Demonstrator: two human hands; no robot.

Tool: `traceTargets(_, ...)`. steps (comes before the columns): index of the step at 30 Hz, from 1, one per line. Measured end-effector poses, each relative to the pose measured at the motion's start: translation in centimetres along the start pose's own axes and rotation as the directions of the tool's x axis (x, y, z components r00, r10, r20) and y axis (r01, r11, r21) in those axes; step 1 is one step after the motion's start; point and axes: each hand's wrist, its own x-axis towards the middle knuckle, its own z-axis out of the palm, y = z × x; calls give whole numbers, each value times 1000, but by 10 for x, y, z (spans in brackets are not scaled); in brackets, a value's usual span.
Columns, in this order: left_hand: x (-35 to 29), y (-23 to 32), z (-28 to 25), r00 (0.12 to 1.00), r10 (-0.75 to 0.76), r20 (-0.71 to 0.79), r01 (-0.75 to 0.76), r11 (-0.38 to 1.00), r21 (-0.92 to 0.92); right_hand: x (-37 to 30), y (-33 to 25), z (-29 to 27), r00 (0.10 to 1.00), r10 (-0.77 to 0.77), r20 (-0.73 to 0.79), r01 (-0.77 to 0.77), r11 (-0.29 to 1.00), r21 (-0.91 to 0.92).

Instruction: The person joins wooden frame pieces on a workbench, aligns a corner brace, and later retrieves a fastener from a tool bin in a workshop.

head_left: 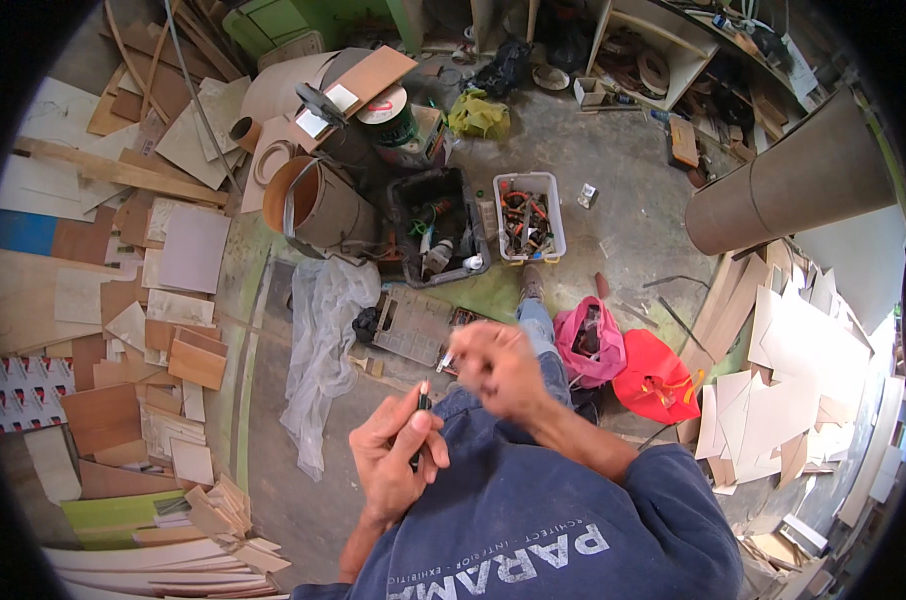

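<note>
My left hand (398, 450) is closed in front of my chest. Between its thumb and fingers stands a short dark rod (424, 402) with a pale copper-coloured tip; its lower part is hidden by the fingers. To the right and a little farther out, my right hand (501, 372) is smeared by motion. Its fingers look pinched together, and a small shiny bit (446, 358) shows by the fingertips, too blurred to name. The two hands are apart. Beyond them on the floor lies a flat grey compartment case (413, 322).
Farther out stand a black crate (398, 230) and a white bin (559, 225) of tools. A pink bag (585, 350) and a red bag (653, 375) lie at the right. Clear plastic sheeting (318, 350) and board offcuts (188, 250) cover the left; more offcuts (793, 350) lie right.
</note>
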Motion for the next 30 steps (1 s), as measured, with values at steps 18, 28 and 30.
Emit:
traceTargets(18,3,-7,-4,1000,9,30,-8,998,-59,-15,-5,15,968,96,234,-50,979,-197)
traceTargets(28,2,-5,-1,999,-16,-31,13,995,-96,11,-9,-20,995,-85,-48,85,996,-3)
traceTargets(30,-6,0,-5,999,-17,-38,13,993,-121,16,-15,-29,987,-119,-105,128,988,88)
